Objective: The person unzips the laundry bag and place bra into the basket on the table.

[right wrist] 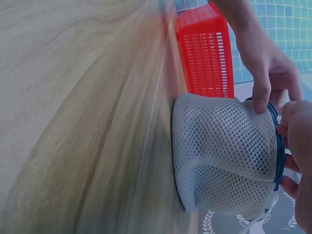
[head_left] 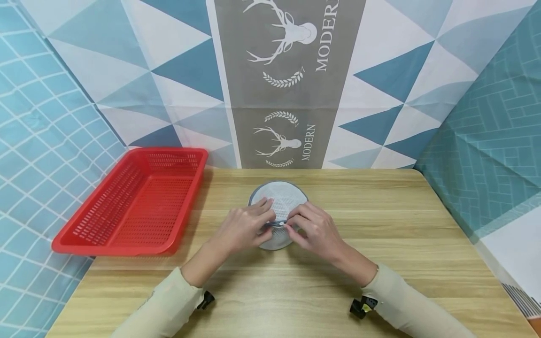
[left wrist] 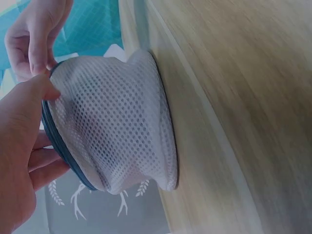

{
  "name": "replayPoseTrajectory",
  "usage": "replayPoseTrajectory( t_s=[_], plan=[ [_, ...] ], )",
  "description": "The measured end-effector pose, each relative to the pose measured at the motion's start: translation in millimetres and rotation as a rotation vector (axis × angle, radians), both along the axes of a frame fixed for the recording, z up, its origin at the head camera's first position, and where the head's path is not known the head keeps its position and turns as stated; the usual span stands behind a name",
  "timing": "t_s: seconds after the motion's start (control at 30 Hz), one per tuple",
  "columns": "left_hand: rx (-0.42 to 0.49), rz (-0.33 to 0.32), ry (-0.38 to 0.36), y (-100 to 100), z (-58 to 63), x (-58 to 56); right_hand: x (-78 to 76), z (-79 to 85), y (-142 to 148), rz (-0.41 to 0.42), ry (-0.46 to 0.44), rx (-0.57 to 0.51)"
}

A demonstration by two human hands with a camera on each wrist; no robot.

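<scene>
A round white mesh laundry bag [head_left: 284, 193] with dark blue trim stands on the wooden table in front of me. Across its top runs a dark blue zipper [head_left: 275, 224]. With thumb and fingers my left hand [head_left: 247, 224] grips the zipper edge on the left side. On the right, my right hand [head_left: 314, 230] pinches the zipper by its small white pull [right wrist: 278, 119]. Seen from the left wrist, the mesh side [left wrist: 117, 122] bulges and creases between top rim and base. The bag's inside is hidden.
To the left, a red plastic basket [head_left: 186, 230] with slotted walls sits on the wooden table [head_left: 380, 211]. Behind the table hangs a patterned cloth [head_left: 279, 96] with deer prints. Tiled-pattern sheets [head_left: 46, 155] line the sides.
</scene>
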State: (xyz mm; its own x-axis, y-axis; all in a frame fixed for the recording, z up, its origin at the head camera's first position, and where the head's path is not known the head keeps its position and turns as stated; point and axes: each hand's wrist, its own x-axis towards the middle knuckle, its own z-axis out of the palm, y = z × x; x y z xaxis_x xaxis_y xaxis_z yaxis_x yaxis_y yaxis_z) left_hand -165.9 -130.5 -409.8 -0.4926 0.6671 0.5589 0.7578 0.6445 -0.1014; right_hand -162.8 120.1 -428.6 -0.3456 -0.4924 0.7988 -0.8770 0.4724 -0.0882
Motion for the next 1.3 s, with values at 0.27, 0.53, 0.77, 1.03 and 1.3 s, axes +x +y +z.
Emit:
replayPoseTrajectory(
  t_s=[0.27,0.53,0.77,1.03,1.3],
  plan=[
    [-0.003,-0.008,0.002,0.1,-0.3,0.8,3.3,2.1,-2.6,-0.017,-0.046,0.017],
    [-0.002,-0.029,-0.045,-1.9,-1.2,0.2,-0.4,-2.4,-2.0,0.005,0.002,-0.002],
    [0.002,-0.039,-0.066,-2.1,-2.1,-0.4,-1.0,-3.0,-0.6,0.011,0.016,-0.013],
    [0.013,-0.051,-0.058,-3.1,-2.4,-1.1,0.0,-1.6,0.1,0.01,0.015,-0.011],
    [0.016,-0.032,-0.048,-6.0,-4.4,-2.8,0.2,-1.0,1.8,0.0,-0.001,-0.009]
  ],
)
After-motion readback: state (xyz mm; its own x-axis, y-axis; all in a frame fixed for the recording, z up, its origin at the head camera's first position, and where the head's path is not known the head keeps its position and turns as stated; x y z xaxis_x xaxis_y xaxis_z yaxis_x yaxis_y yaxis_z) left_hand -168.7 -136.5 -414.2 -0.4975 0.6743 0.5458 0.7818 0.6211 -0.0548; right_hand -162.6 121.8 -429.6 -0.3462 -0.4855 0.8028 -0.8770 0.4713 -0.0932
